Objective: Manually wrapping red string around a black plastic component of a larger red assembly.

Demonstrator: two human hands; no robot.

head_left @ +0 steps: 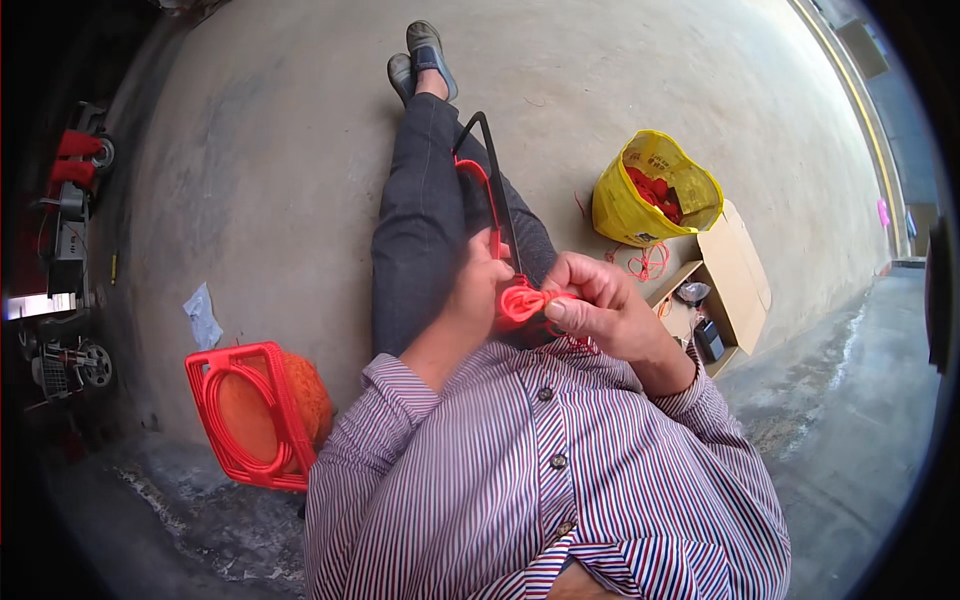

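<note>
My left hand (482,285) is closed around the lower end of a thin black bent frame (511,220), which lies over my legs. Red cord (480,172) is wound along part of that frame. Just right of it, my right hand (600,302) pinches a small looped bundle of bright red cord (526,300) between thumb and fingers. The bundle sits against the frame's near end, close to my left thumb. Loose red strands hang below my right hand, partly hidden by it.
A yellow bag (625,205) holding red material stands at the right, beside an open cardboard box (738,270) with small items. At the left, a red square frame wound with cord (205,415) leans on an orange-red rounded object (318,395). A crumpled plastic bag (202,318) lies nearby.
</note>
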